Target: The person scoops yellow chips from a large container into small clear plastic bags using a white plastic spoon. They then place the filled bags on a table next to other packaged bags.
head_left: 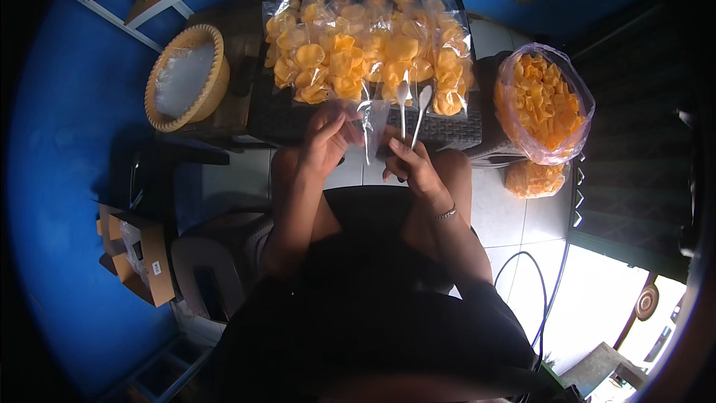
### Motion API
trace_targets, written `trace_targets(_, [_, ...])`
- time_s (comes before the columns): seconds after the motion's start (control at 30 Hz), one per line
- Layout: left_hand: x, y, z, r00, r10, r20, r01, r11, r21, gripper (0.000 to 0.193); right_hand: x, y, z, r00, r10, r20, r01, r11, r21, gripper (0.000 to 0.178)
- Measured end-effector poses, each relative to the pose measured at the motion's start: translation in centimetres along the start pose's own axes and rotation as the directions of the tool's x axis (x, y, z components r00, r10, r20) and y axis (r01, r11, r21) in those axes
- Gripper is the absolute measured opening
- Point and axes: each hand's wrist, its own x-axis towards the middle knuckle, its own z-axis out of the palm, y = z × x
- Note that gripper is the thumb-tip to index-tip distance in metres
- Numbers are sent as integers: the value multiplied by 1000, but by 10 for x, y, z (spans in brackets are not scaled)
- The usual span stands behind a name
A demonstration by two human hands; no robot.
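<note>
In front of me my left hand (325, 138) pinches a small clear plastic bag (367, 121), which looks empty and hangs between my two hands. My right hand (415, 166) grips the handles of two white spoons (403, 104), their bowls pointing up and away from me. The spoons spread apart slightly at the top. Just beyond my hands lie several filled clear bags of orange chips (347, 60), packed in rows on a dark woven-pattern table (455, 129).
To the right stands a large open plastic sack of orange chips (543, 101), with another bag of chips (535, 180) below it. At left a wicker basket (218, 82) holds clear plastic bags. An open cardboard box (138, 257) sits lower left; a dark cable (543, 283) loops at right.
</note>
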Motion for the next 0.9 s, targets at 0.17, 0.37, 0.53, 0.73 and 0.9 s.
trace_targets(0.17, [-5, 1, -9, 985, -17, -171, 22, 999, 32, 26, 11, -7, -1, 984, -47, -172, 51, 999, 15, 57])
trace_targets(0.37, [1, 11, -16, 904, 130, -407, 46, 918, 395, 28, 11, -4, -29, 942, -91, -322, 96, 995, -3, 15])
trace_targets(0.53, [1, 18, -16, 911, 96, -401, 148, 830, 537, 31, 15, 6, -40, 865, -282, -415, 240, 959, -151, 19])
trace_targets(0.73, [-9, 15, -16, 946, 36, -323, 173, 785, 595, 40, 18, 4, -44, 693, -545, -473, 348, 827, -443, 17])
trace_targets(0.9, [-12, 16, -19, 951, -157, -265, 304, 606, 735, 29, 17, 9, -39, 722, -525, -450, 280, 817, -503, 10])
